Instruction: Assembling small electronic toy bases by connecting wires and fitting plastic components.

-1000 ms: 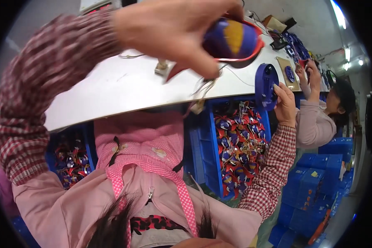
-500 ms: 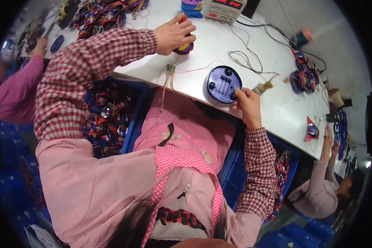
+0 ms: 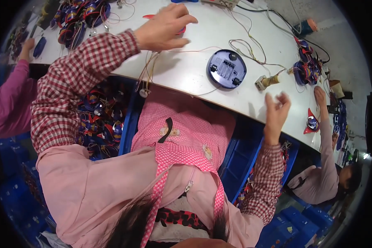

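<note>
The right hand [image 3: 276,115] had released the purple base [image 3: 226,69], freeing its parted, empty fingers; left of the base, the left hand [image 3: 163,31] splayed, seemingly empty.

I see the worktop [image 3: 186,76] crossing the upper half of the frame. Right of centre on it lies the disc [image 3: 227,69], with the plug [image 3: 268,82] to its right. I have the left hand [image 3: 165,29] over the worktop, left of the disc, and the right hand [image 3: 277,113] by its near edge, below the plug. A heap [image 3: 84,16] lies upper left, a cluster [image 3: 306,68] at right, a lone part [image 3: 312,124] beneath that. Below the worktop, filled bins flank the apron [image 3: 182,128]: left bin [image 3: 128,130], right bin [image 3: 251,163].
</note>
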The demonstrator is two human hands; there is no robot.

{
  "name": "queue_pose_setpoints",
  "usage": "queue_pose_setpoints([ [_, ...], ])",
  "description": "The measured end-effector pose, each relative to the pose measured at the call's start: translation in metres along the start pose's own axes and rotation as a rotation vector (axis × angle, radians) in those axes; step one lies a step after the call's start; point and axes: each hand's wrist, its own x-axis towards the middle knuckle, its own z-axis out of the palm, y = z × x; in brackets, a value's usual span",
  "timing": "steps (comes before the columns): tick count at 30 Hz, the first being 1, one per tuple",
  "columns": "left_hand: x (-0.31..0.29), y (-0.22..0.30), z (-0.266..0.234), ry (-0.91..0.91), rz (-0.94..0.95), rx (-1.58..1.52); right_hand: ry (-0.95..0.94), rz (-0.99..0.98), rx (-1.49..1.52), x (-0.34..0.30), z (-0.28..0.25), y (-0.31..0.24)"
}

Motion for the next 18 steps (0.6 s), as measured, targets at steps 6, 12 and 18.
queue_pose_setpoints([
  [6,0.035,0.055,0.057,-0.162,-0.231,-0.502,-0.332,0.232,-0.011,0.067,0.000,0.001],
  [12,0.044,0.062,0.078,-0.154,-0.325,-0.624,-0.305,0.074,0.313,0.034,0.029,-0.048],
  [18,0.044,0.068,0.087,-0.109,-0.303,-0.675,-0.346,-0.133,0.290,0.007,0.072,-0.042],
])
